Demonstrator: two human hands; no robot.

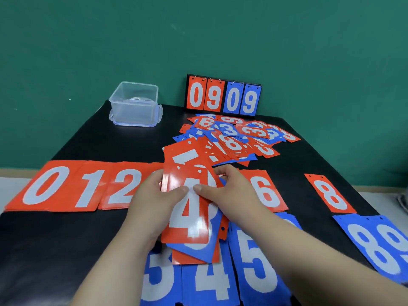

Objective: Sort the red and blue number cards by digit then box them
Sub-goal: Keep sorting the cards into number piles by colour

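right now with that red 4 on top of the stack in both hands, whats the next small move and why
Probably lay the red 4 in the red row, between the red 2 and red 6. Both hands hold the stack over that spot.

The hands (176,197) cover the red cards between the red 2 card (123,188) and the red 6 card (265,191), so those numbers cannot be read. The fanned stack (192,217) held over the counter (66,239) shows a red 4 on top; the cards under it are mostly hidden. The blue 3 card (159,281) is half covered and cut by the bottom edge. The blue 9 card (397,241) runs off the right edge. In the far messy pile (234,138), many cards lie under others. Something small inside the clear box (134,102) is too blurry to tell.
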